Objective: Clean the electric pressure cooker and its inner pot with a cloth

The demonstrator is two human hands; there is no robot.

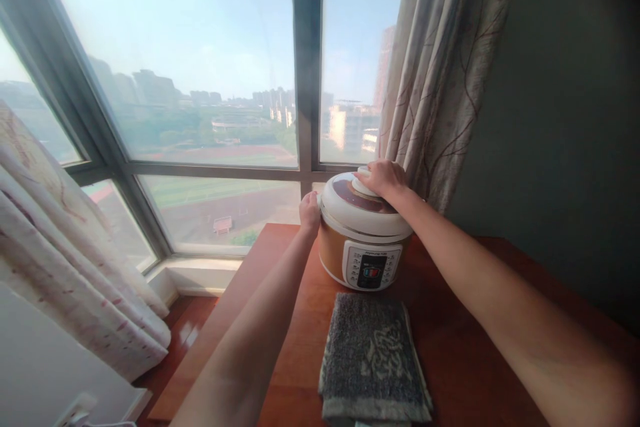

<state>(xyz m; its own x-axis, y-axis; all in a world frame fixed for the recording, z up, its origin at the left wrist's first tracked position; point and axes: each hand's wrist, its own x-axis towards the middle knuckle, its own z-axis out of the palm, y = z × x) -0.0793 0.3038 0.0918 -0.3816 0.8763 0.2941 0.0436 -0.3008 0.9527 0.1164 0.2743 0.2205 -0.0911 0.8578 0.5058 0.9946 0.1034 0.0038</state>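
A white and tan electric pressure cooker [333, 247] stands upright on the wooden table, its control panel facing me. Its lid [340, 213] sits on top. My right hand [384, 177] is closed around the white knob in the middle of the lid. At the cooker's left side, my left hand [310, 210] has its fingers wrapped around the side handle, which they mostly hide. In front of the cooker lies a folded dark grey towel [370, 353] with a light pattern.
The reddish-brown table [295, 353] reaches toward a large window [215, 80] with grey frames. Patterned curtains hang on the left [60, 280] and the right [440, 67]. A dark wall [560, 113] borders the right side. At lower left, a wall socket [77, 410] has a white cable.
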